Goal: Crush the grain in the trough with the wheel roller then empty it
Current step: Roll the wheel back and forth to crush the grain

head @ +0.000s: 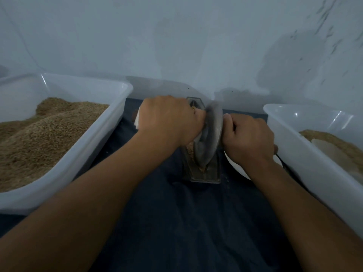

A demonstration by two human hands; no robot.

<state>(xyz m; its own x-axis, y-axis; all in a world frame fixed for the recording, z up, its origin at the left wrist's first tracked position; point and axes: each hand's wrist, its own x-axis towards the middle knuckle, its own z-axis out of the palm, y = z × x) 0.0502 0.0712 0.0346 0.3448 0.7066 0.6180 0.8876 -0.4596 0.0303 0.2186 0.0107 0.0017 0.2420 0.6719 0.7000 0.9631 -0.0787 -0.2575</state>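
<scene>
A narrow metal trough point(213, 174) lies lengthwise on the dark cloth, its far end near the wall. The grey wheel roller point(211, 132) stands upright in it, and brown grain point(190, 150) shows along the trough's left inner side. My left hand point(169, 118) is closed on the roller's left handle, which is wrapped in white cloth. My right hand point(248, 138) is closed on the right handle. The handles themselves are mostly hidden by my fists.
A large translucent bin point(110, 130) heaped with brown grain stands at the left. A second translucent bin point(306, 160) with crushed grain stands at the right. A white plate point(237, 169) lies under my right wrist. A pale wall rises close behind.
</scene>
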